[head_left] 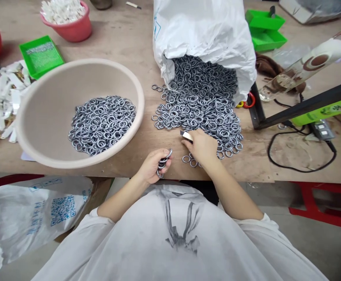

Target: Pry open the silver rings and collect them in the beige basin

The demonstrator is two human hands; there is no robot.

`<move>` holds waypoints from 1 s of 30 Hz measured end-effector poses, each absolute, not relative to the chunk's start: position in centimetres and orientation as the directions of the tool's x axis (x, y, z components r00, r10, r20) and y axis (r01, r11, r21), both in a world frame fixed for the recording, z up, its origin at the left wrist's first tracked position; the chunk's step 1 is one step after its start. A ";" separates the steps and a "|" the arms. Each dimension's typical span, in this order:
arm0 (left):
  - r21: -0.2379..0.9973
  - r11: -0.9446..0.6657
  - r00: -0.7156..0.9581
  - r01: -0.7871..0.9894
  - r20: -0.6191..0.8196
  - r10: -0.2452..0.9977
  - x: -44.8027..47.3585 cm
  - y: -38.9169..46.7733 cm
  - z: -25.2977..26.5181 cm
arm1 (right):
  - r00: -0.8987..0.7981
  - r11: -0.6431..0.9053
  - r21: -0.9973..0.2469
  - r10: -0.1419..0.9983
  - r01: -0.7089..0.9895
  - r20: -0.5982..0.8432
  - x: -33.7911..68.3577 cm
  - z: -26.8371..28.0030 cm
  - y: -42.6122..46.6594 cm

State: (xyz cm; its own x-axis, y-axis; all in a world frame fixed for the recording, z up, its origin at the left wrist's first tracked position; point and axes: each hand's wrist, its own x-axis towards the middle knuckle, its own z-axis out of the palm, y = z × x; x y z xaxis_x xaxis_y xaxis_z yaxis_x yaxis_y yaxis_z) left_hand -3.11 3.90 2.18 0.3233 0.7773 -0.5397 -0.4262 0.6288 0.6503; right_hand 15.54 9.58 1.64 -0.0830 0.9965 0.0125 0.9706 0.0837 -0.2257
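Note:
Several grey metal rings are stacked in my left hand, its fingers closed around them above the table's front edge. My right hand grips a small white-handled tool with a dark, flat tip, perhaps a blade; most of its handle is hidden in the fingers. That hand rests at the near side of a spread pile of the same rings, which spills from the mouth of a white sack. To the left stands a wide beige basin with a heap of rings in it.
A green tray, a pink bowl of white pieces and a heap of white parts lie at left. On the right are a black metal frame, a cable, a clear bottle and green bins.

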 end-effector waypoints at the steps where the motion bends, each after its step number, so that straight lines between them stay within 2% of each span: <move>1: 0.666 0.615 0.310 -0.423 -0.531 0.789 -3.4 4.0 2.0 | -0.100 0.095 -0.170 0.995 0.981 -0.022 15.3 1.7 9.7; 4: 0.685 0.573 0.274 -0.449 -0.505 0.819 -4.0 4.4 1.6 | -0.119 0.113 -0.094 0.991 0.989 -0.055 14.6 1.7 10.1; 7: 0.702 0.529 0.215 -0.477 -0.490 0.845 -4.2 4.8 1.4 | -0.109 0.102 -0.168 0.993 0.981 -0.039 14.7 1.7 10.2; 8: 0.710 0.516 0.201 -0.479 -0.483 0.852 -4.1 5.0 1.4 | -0.116 0.105 -0.241 0.993 0.965 -0.033 14.9 1.7 10.2; 10: 0.727 0.497 0.177 -0.474 -0.474 0.862 -3.9 5.3 1.4 | -0.160 0.116 -0.484 0.986 0.868 -0.052 15.2 1.9 9.8; 12: 0.741 0.488 0.161 -0.462 -0.471 0.868 -3.4 5.5 1.4 | -0.251 0.071 -0.772 0.961 0.631 -0.116 15.4 2.2 9.2; 14: 0.764 0.471 0.164 -0.441 -0.447 0.879 -2.8 5.7 1.4 | -0.365 -0.064 -0.940 0.911 0.335 -0.192 15.5 2.6 8.6; 17: 0.843 0.378 0.176 -0.383 -0.336 0.925 -2.1 5.7 1.3 | -0.475 -0.275 -0.959 0.837 0.066 -0.273 15.6 2.8 7.9; 21: 0.955 0.212 0.093 -0.205 -0.197 0.976 -1.9 5.6 1.4 | -0.494 -0.420 -0.907 0.792 -0.016 -0.358 15.7 2.5 7.4; 23: 0.970 0.192 0.046 -0.151 -0.187 0.981 -1.9 5.6 1.5 | -0.430 -0.378 -0.925 0.840 -0.025 -0.331 15.4 2.4 7.0; 25: 0.960 0.222 0.055 -0.173 -0.216 0.975 -1.9 5.7 1.5 | -0.324 -0.252 -0.968 0.915 0.003 -0.239 14.9 2.4 6.5; 27: 0.935 0.273 0.106 -0.226 -0.256 0.961 -1.8 5.6 1.5 | -0.239 -0.126 -0.989 0.961 0.083 -0.142 14.5 2.7 6.1; 30: 0.912 0.332 0.204 -0.242 -0.286 0.936 -1.7 5.4 1.9 | -0.205 -0.067 -0.986 0.974 0.154 -0.099 14.4 3.0 6.1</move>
State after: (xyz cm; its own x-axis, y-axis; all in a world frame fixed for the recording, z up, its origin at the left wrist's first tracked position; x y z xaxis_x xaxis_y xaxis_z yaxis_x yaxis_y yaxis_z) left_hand -1.70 5.42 1.92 0.2043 0.9362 -0.2861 -0.2425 0.3316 0.9117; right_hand 14.43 6.13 3.03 -0.2054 0.9737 -0.0986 0.1542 -0.0673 -0.9857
